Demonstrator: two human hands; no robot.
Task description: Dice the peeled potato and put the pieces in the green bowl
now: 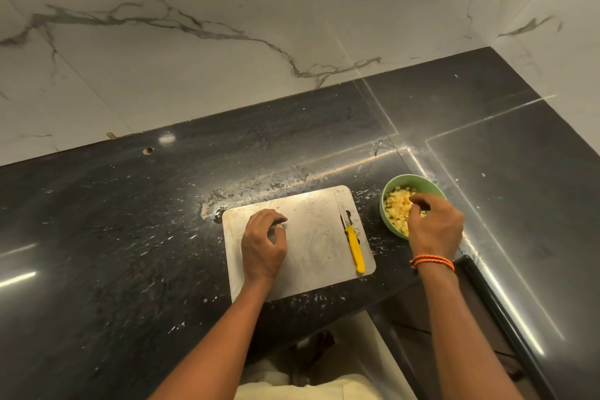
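Potato dice (pixel 400 208) heaped in green bowl (pixel 386 221) — right hand (pixel 433 227) fingers curled above; left hand (pixel 263 245) loosely curled.

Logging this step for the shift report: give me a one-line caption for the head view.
Right hand over the green bowl of diced potato; knife on the cutting board.

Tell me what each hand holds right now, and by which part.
Left hand: nothing, fingers loosely curled over the grey rectangular cutting board. Right hand: over the round green bowl of diced potato; any hold is hidden. Yellow-handled knife lies untouched.
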